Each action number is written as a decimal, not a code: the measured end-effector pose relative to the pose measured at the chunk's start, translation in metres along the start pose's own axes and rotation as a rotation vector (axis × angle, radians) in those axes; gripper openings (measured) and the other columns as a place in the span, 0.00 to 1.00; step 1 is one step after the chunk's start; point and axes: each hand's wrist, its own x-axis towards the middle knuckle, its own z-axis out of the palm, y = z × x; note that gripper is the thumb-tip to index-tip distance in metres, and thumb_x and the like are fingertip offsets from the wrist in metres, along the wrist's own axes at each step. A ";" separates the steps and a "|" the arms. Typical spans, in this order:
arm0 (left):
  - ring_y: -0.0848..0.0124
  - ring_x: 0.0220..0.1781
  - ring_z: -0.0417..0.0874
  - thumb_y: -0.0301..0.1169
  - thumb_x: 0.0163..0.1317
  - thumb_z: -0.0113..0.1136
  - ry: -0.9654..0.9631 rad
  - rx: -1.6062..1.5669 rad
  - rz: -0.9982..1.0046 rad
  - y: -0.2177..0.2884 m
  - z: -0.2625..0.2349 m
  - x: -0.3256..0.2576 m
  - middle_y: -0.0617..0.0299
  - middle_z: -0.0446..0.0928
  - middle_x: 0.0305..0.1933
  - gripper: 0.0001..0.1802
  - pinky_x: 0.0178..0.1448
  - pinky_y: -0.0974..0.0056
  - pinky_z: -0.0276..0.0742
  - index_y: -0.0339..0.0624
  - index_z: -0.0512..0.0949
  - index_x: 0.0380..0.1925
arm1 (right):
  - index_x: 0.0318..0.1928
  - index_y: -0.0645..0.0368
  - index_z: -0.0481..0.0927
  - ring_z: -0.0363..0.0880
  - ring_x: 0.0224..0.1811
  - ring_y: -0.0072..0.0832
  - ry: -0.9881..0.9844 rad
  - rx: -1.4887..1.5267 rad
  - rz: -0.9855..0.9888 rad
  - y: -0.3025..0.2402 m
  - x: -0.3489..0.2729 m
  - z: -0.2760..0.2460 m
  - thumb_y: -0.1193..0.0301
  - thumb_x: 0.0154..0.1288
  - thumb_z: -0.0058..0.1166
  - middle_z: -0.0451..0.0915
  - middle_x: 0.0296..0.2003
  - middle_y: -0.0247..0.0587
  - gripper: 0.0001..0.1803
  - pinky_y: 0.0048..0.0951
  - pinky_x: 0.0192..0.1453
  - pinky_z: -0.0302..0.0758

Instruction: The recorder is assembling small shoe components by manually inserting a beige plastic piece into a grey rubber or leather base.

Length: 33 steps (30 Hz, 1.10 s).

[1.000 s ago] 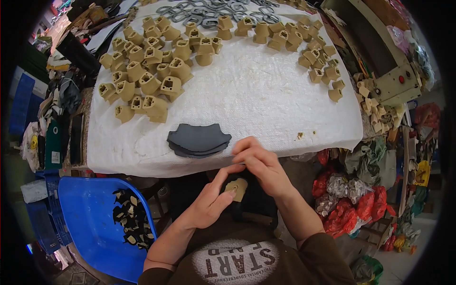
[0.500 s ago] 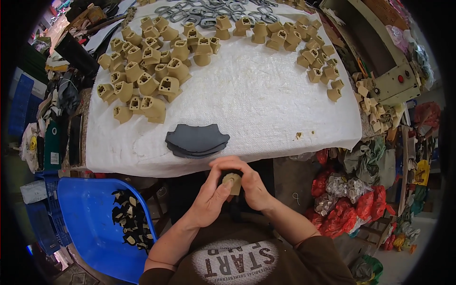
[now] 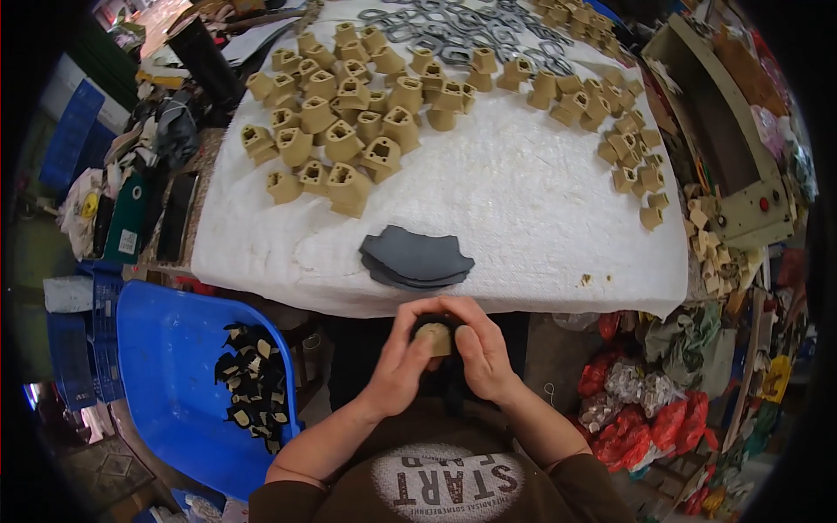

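Note:
Close to my body, just off the table's front edge, my left hand (image 3: 398, 370) and my right hand (image 3: 485, 356) are closed around one small tan block (image 3: 438, 341). A dark strip (image 3: 433, 319) curves over the block's far side, and my fingers meet around it. My left thumb presses on the block's face; the right thumb lies along its other side. Fingers hide much of both pieces. Directly beyond my hands lies a short stack of dark grey curved sheets (image 3: 417, 254), cut to shape with notched corners.
A white woven cover (image 3: 523, 209) drapes the table. Many tan hollow blocks (image 3: 340, 139) stand at left, more (image 3: 628, 148) at right. Grey rings (image 3: 488, 30) lie at the back. A blue tub (image 3: 174, 383) with dark-covered pieces (image 3: 255, 379) sits lower left; red bags (image 3: 623, 440) lie at right.
The view has shifted, so the table and tub sit differently in it. My hands still grip the block and the dark strip, with the right fingers and thumb slightly repositioned.

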 end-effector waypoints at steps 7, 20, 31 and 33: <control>0.65 0.48 0.72 0.29 0.61 0.48 0.802 0.805 0.267 -0.022 -0.130 -0.039 0.52 0.71 0.47 0.16 0.54 0.62 0.67 0.35 0.69 0.49 | 0.40 0.62 0.76 0.73 0.42 0.33 0.165 -0.375 -0.223 0.002 0.022 -0.021 0.82 0.57 0.53 0.76 0.40 0.44 0.09 0.28 0.48 0.68; 0.50 0.64 0.56 0.29 0.59 0.54 1.259 1.309 -0.495 -0.079 -0.225 -0.122 0.48 0.55 0.64 0.31 0.64 0.44 0.51 0.55 0.59 0.64 | 0.40 0.53 0.78 0.67 0.47 0.35 0.058 -0.860 -0.345 0.003 0.068 -0.019 0.72 0.51 0.61 0.74 0.44 0.35 0.13 0.36 0.51 0.59; 0.58 0.48 0.72 0.18 0.49 0.52 0.653 0.945 0.543 0.017 -0.111 -0.008 0.52 0.72 0.43 0.13 0.55 0.60 0.67 0.35 0.76 0.38 | 0.30 0.56 0.77 0.65 0.46 0.35 -0.021 -0.985 -0.315 0.010 0.091 -0.008 0.72 0.51 0.60 0.72 0.39 0.33 0.05 0.37 0.49 0.59; 0.57 0.47 0.74 0.16 0.47 0.53 0.525 0.941 0.622 0.025 -0.092 0.004 0.52 0.73 0.42 0.14 0.53 0.60 0.70 0.35 0.76 0.36 | 0.29 0.56 0.76 0.65 0.46 0.35 -0.031 -0.865 -0.229 0.014 0.095 -0.009 0.72 0.53 0.56 0.73 0.39 0.33 0.03 0.38 0.52 0.57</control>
